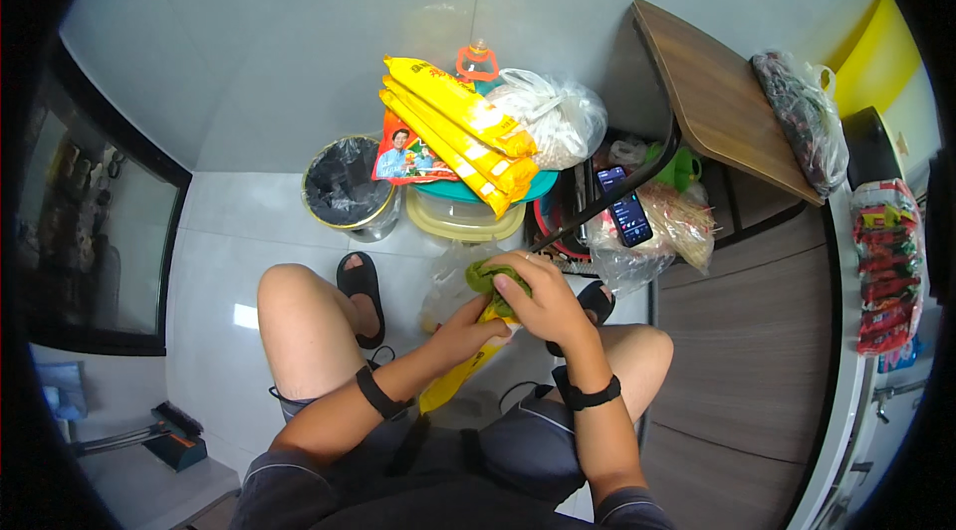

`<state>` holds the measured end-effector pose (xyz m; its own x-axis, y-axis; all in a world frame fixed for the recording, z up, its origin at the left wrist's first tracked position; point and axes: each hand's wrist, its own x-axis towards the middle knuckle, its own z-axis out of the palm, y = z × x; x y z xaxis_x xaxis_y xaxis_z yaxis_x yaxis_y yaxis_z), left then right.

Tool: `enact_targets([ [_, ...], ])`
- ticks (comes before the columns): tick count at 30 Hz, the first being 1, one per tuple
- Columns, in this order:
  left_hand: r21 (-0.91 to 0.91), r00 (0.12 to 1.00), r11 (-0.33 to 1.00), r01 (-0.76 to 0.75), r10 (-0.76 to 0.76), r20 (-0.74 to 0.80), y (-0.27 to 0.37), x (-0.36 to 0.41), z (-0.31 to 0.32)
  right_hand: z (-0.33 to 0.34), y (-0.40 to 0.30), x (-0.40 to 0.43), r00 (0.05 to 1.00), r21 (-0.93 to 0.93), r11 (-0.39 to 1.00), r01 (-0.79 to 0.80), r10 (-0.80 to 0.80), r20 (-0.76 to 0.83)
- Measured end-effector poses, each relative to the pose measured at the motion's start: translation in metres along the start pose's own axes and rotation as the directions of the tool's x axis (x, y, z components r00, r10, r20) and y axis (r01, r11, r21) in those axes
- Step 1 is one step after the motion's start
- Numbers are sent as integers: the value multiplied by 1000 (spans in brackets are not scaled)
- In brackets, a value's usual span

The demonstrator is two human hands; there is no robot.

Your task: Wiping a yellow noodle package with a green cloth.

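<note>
My left hand (467, 332) grips a long yellow plastic packet (459, 374) that slants between my knees. Over the packet's upper end, my right hand (536, 289) holds a crumpled green cloth (489, 280), its fingers bent round it. A ring is on one finger of that hand. The fingers hide part of the cloth and the packet's top. Just beyond my hands hangs or lies a thin clear plastic bag (448, 283); its contents are hard to make out. Several similar yellow packets (455, 126) lie stacked on a teal lid (478, 190), with a red printed packet (407, 153) under them.
A lined waste bin (351, 224) stands left of the pale yellow tub (463, 224). Right of the stack are a knotted white bag (560, 115), a phone (626, 209) and a tilted wooden board (717, 89) on a black metal frame. A dustpan and brush (178, 440) stand lower left.
</note>
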<state>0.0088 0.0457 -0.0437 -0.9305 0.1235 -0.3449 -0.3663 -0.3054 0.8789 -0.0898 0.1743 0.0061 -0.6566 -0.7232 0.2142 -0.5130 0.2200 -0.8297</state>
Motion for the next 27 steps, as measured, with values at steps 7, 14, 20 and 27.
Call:
enact_targets([
  [7,106,982,981,160,-169,86,-12,8,-4,11,9,5,989,-109,989,-96,83,-120],
  [14,99,984,993,62,-77,158,5,4,15,-11,4,-4,913,-169,973,-160,82,-399],
  [20,29,968,1000,-4,-3,252,3,9,25,-20,-6,-9,842,-230,955,-189,36,-539],
  [27,23,949,999,-42,32,312,-9,8,24,-48,8,-20,721,-223,945,-241,20,-693],
])
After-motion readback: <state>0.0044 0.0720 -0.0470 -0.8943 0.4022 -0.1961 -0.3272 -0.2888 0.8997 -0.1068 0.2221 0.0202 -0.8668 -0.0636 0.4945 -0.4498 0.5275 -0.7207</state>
